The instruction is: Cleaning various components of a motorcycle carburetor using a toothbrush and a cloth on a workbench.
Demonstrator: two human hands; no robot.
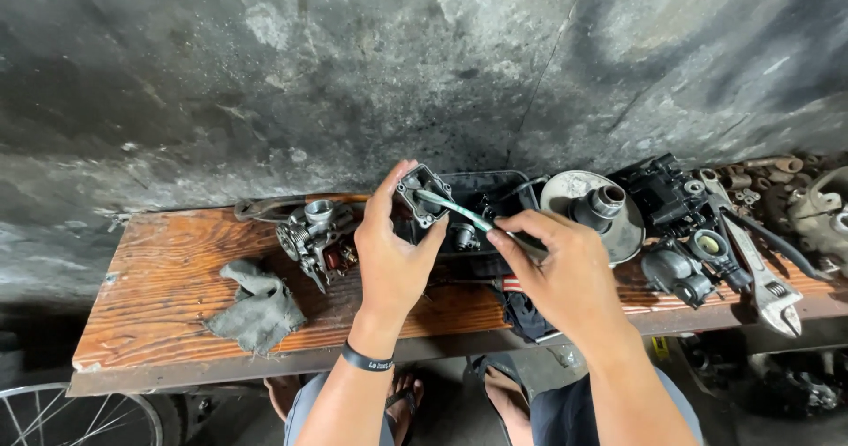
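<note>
My left hand (393,256) grips a small dark metal bowl-shaped housing (420,195), tilted with its open side toward me, above the wooden bench. My right hand (561,269) pinches a thin green-handled tool (459,212) whose tip pokes into the housing's cavity. A black band sits on my left wrist. Just left of my left hand a grey carburetor body (314,234) rests on the bench.
The worn wooden bench (159,278) stands against a stained concrete wall. It holds a grey rag (256,309), a black tray (495,190), a round metal pulley plate (596,203), dark engine parts (680,234) and an adjustable wrench (768,283). A bicycle wheel (79,415) shows below left.
</note>
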